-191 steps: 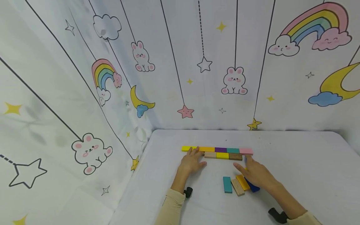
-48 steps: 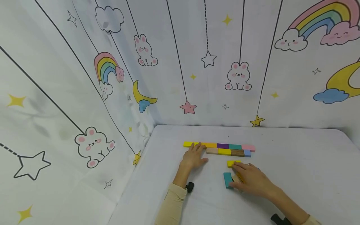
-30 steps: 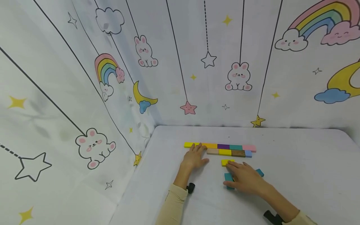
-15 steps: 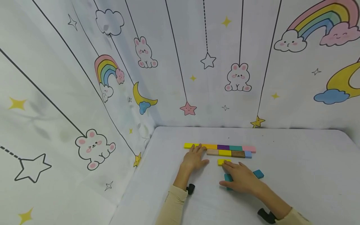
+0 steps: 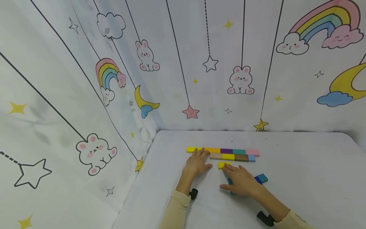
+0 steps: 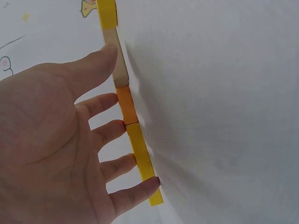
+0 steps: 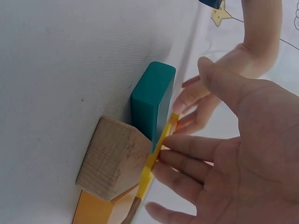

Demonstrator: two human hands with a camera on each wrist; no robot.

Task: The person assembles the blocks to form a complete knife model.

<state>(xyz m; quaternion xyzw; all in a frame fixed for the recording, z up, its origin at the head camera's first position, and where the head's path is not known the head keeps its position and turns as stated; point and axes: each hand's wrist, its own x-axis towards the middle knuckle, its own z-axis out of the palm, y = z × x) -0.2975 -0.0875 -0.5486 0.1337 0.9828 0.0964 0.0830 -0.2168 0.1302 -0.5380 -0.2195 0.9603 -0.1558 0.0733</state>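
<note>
My left hand (image 5: 196, 163) rests with spread fingers at the left end of the back row, fingertips on the yellow block (image 6: 140, 149) and the orange block (image 6: 127, 105). My right hand (image 5: 242, 180) lies over the loose blocks, its straight fingers touching a small yellow block (image 5: 221, 165) in front of the rows. The back row continues with purple (image 5: 226, 151), teal and pink blocks. Along its front runs a shorter row: a light wooden block (image 5: 215, 156), then yellow, brown and light blue (image 5: 251, 158).
Beneath my right hand lie a teal block (image 7: 152, 93), a wooden block (image 7: 112, 158) and an orange block (image 7: 88, 205). Another teal block (image 5: 262, 177) and a dark blue block (image 5: 258, 180) show beside it. A patterned curtain (image 5: 171, 63) stands behind the white table (image 5: 308, 178).
The light blue block has joined the right end of the front row. My right hand has since slid the small yellow block leftward, uncovering teal and dark blue blocks. The left hand stays put.
</note>
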